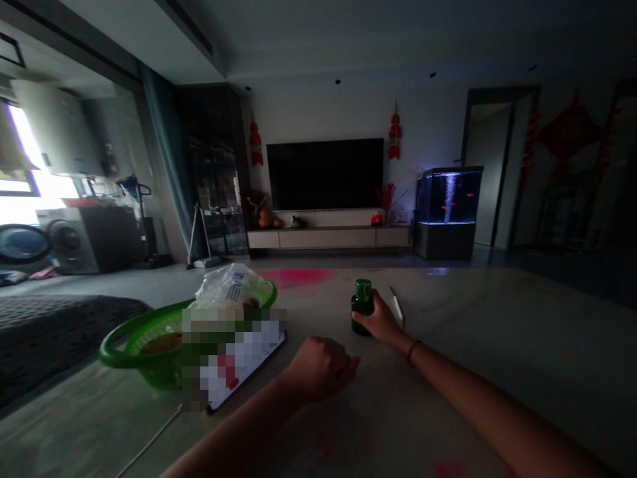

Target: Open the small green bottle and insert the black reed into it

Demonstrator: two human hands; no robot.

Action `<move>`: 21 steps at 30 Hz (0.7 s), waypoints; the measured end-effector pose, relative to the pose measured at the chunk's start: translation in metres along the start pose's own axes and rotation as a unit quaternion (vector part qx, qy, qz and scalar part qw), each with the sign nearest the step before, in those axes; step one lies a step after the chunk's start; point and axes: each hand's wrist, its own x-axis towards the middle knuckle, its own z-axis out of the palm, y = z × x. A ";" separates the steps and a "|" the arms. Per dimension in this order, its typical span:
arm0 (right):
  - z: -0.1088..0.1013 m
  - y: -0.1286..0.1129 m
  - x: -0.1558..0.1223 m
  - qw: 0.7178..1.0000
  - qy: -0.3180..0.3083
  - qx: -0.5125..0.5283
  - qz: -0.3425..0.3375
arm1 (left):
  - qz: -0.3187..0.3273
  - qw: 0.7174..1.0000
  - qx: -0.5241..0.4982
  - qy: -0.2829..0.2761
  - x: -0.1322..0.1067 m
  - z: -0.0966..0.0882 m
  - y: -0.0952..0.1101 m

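Note:
My right hand (379, 320) is wrapped around a dark green bottle (362, 307) with a ribbed green cap, which stands upright on the glossy stone tabletop (448, 372). A thin white stick-like item (397, 307), perhaps a pen, lies just past my right fingers. My left hand (321, 368) rests closed on the tabletop, holding nothing. It is nearest a white sheet or card (249, 372), partly pixelated, whose dark edge lies just left of my knuckles. Beyond that sits a green plastic basket (144, 346) with a crumpled clear plastic bag (231, 287) at its back.
A black cushion or seat (50, 338) lies left of the table. Farther off stand a washing machine (74, 240), a wall-mounted television (324, 174) over a low cabinet (326, 238), and a lit fish tank (448, 196). A red patch of reflected colour shows on the tabletop.

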 end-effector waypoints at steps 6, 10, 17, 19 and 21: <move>-0.016 -0.013 -0.027 1.000 -0.015 0.010 -0.010 | -0.004 0.999 0.026 -0.033 0.000 0.004 -0.003; -0.027 -0.021 -0.040 0.999 -0.036 0.036 -0.013 | -0.031 0.998 0.024 -0.052 0.001 0.003 -0.004; -0.038 -0.031 -0.059 0.997 -0.056 0.055 0.004 | -0.059 0.996 0.012 -0.072 0.002 0.003 -0.003; -0.041 -0.031 -0.062 0.997 -0.061 0.053 0.002 | -0.057 0.995 0.020 -0.079 0.002 0.003 -0.004; -0.044 -0.030 -0.063 0.996 -0.071 0.058 -0.002 | -0.056 0.994 0.023 -0.086 0.002 0.004 -0.005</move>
